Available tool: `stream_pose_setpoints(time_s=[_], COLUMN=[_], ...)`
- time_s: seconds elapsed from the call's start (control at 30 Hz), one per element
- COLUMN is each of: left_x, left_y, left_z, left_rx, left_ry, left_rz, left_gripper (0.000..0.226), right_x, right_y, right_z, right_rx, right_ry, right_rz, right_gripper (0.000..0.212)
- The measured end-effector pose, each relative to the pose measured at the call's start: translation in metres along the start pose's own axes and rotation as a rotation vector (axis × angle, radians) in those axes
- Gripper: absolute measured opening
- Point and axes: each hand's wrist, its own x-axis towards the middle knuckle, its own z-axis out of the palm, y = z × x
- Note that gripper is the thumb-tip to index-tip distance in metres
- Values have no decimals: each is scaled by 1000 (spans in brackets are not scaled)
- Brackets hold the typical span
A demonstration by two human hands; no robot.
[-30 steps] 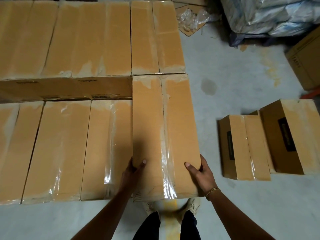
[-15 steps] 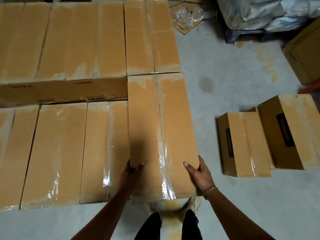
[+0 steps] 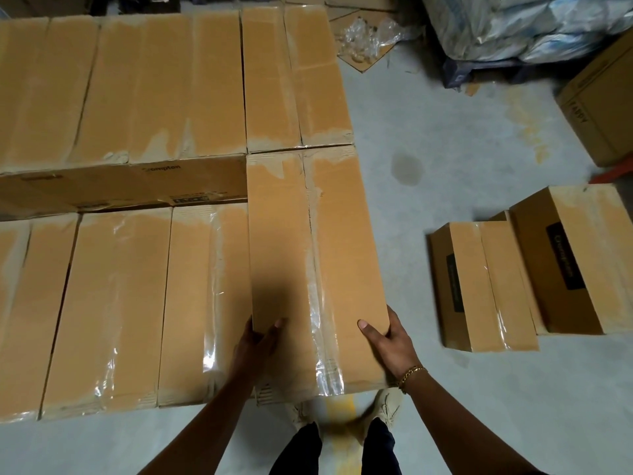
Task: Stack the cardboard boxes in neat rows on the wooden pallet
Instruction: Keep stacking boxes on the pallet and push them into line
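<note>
Nothing material has shifted since a second ago: the long cardboard box point(image 3: 284, 241) remains at the stack's right end. The left hand point(image 3: 255, 344) grips its near left corner, thumb on top; the right hand point(image 3: 390, 341) grips its near right edge likewise. Its far end touches the taped box point(image 3: 294, 87) behind it, and its left side adjoins the lower-row box point(image 3: 202, 303). Two smaller boxes point(image 3: 479, 286) lie on the floor point(image 3: 445, 406) well to its right.

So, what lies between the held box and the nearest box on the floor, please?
Only bare concrete floor, seen in the head view, separates the held box from the nearest floor box.
</note>
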Motion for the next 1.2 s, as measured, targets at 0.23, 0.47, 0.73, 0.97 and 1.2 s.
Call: stream_pose_setpoints(time_s=[0.23,0.47,0.73,0.97,1.2], left_x=[-12,-32,-49,-51,-26], left_y=[9,-2,-28,-25,-55], left_z=[-5,-14,-6,-2,-10], left_rx=[7,44,81,74,138], left_ry=[-14,-96,-90,-78,-39], left_rz=[-2,-65,-121,-150,-150], left_gripper=[71,51,45,64,115], right_x=[-19,-61,-74,-73,-71], right_y=[-11,1,42,48,66], right_z=[-13,-25,-10,-10,-1], right_rx=[-63,-68,-21,-53,20], right_ry=[-72,-95,-55,-58,-27], right_rz=[-3,48,114,136,180], right_gripper=[76,62,60,82,62])
